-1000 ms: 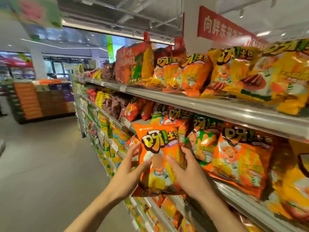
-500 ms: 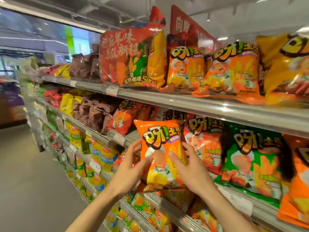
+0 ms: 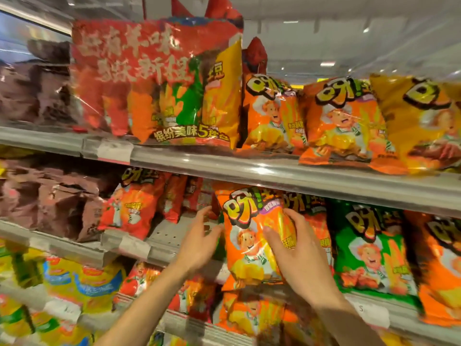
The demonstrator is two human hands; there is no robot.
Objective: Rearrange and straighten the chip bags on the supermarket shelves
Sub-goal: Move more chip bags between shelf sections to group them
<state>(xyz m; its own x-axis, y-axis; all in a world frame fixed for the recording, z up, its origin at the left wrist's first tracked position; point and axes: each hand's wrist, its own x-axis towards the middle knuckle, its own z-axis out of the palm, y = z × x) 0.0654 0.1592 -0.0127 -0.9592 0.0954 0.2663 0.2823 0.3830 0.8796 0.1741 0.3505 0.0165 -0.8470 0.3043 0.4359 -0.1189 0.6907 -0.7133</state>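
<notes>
The glossy orange foil chip bag (image 3: 252, 236) stands upright at the front edge of the grey metal middle shelf (image 3: 274, 176), being set into its row. The right hand (image 3: 296, 250) is clamped on its face; the left hand (image 3: 199, 243), fingers spread, touches its left side. Next it likely needs pushing back, squared beside the green chip bag (image 3: 369, 248).

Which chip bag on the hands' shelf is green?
The green bag, just right of the orange bag the right hand holds. Its neighbours are orange or red.
</notes>
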